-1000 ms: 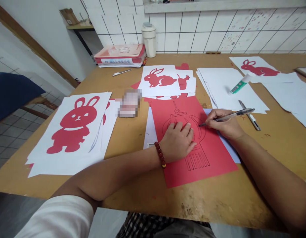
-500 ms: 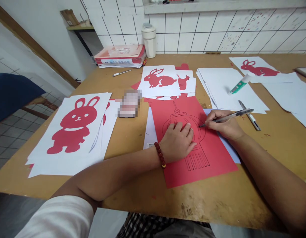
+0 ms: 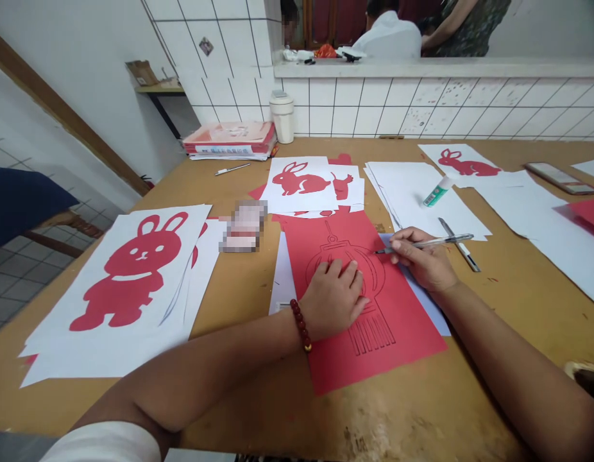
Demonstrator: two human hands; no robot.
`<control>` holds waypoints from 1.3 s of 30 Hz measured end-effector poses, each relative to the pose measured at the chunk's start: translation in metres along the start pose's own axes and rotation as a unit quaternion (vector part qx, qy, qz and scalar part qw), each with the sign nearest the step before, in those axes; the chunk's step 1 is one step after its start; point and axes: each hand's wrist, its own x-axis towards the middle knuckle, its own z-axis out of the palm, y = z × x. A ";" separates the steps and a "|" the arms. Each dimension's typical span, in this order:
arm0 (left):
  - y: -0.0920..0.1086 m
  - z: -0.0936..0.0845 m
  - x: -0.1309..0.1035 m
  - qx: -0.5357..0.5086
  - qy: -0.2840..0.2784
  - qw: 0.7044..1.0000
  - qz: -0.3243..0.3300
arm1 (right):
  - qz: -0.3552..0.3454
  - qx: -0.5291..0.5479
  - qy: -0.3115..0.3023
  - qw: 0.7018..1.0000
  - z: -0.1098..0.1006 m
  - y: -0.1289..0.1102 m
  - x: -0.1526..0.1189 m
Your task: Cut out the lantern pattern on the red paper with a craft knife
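Observation:
A sheet of red paper (image 3: pixel 393 340) lies on the table, drawn in dark lines with a round lantern and its fringe. Flat across the lantern drawing rests my left hand (image 3: pixel 333 298), fingers spread, hiding part of the lines. My right hand (image 3: pixel 424 260) grips a pen (image 3: pixel 436 241), whose tip is near the upper right curve of the lantern, just above or on the paper. Under the red sheet, pale bluish paper (image 3: pixel 424 301) sticks out at both sides.
White sheets with red rabbit cut-outs (image 3: pixel 133 273) lie at left, more rabbit sheets (image 3: pixel 301 183) behind. At right are a glue stick (image 3: pixel 437 192), a craft knife (image 3: pixel 460 246), white paper (image 3: pixel 557 224) and a phone (image 3: pixel 560 178). A cup (image 3: pixel 282 119) stands by the wall; people (image 3: pixel 388 35) are beyond the ledge.
The view has tilted up, bringing people beyond the ledge into sight. My right hand has shifted slightly, and the pen lies at a flatter angle. My left hand stays on the red paper.

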 end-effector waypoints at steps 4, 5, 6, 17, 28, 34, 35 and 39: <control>0.000 -0.001 0.000 -0.001 0.000 1.000 0.000 | -0.019 -0.039 0.008 0.999 -0.004 -0.002 -0.005; 0.001 -0.001 0.000 -0.001 0.000 1.000 0.001 | -0.020 -0.055 0.005 0.998 -0.005 -0.003 -0.007; 0.001 -0.001 0.000 -0.001 0.000 1.000 0.001 | -0.018 -0.069 -0.003 0.997 -0.005 -0.004 -0.009; 0.000 -0.002 0.000 0.002 -0.001 1.000 0.003 | -0.001 -0.126 -0.097 0.987 -0.003 -0.009 -0.017; 0.000 -0.002 0.000 0.000 -0.005 1.000 0.003 | 0.000 -0.122 -0.071 0.990 -0.001 -0.008 -0.015; 0.002 -0.002 0.000 -0.002 -0.005 1.000 0.001 | 0.004 -0.144 -0.066 0.987 -0.001 -0.010 -0.015; 0.002 -0.002 0.001 -0.003 -0.005 1.000 0.001 | 0.003 -0.149 -0.066 0.987 -0.001 -0.010 -0.015; 0.001 -0.003 0.001 -0.006 -0.003 1.000 -0.001 | -0.006 -0.156 -0.074 0.985 0.000 -0.010 -0.015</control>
